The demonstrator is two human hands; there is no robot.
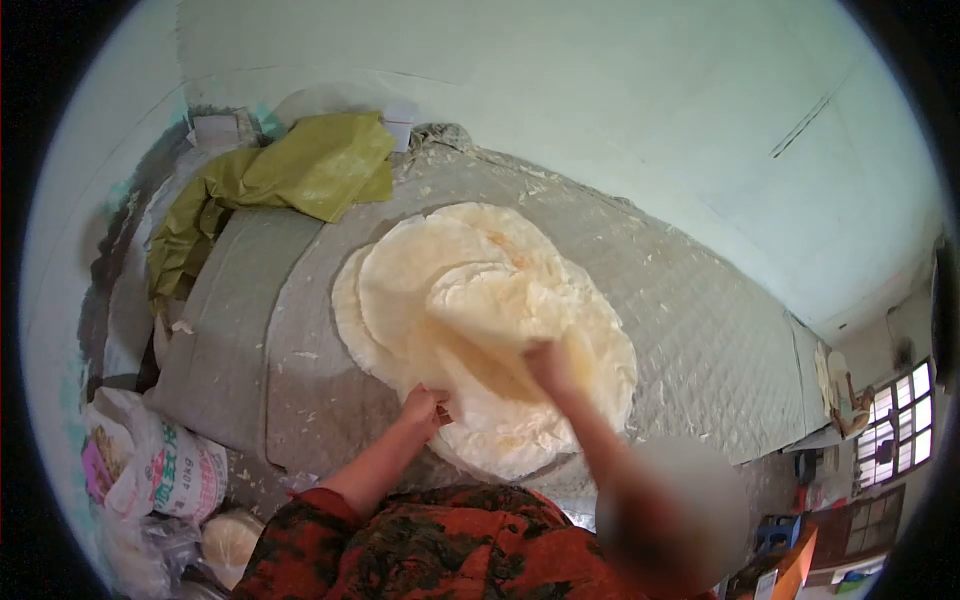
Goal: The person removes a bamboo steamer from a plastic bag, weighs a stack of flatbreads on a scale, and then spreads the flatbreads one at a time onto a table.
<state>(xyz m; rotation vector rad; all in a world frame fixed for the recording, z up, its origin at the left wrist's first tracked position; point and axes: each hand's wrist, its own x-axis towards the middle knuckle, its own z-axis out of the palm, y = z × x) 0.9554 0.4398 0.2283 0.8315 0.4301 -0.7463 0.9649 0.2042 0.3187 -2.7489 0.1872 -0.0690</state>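
Large, thin, pale flatbreads [410,270] lie in a loose, overlapping pile on a grey quilted cover. The top sheet is wrinkled and partly folded over, with a few browned spots near its far side. At the pile's near left edge, my left hand [428,408] is closed, thumb and fingers pinching the rim of a flatbread. My right hand [548,370] is over the middle right of the pile, closed like a fist at the raised fold of a sheet. Motion blurs its fingers, and the exact grip is partly hidden.
The grey quilted cover [690,340] is strewn with crumbs and runs along a pale wall [600,100]. An olive-yellow cloth [320,165] is bunched at the back left. A printed white sack [185,470] stands front left. Another person [855,410] is far right, near a window.
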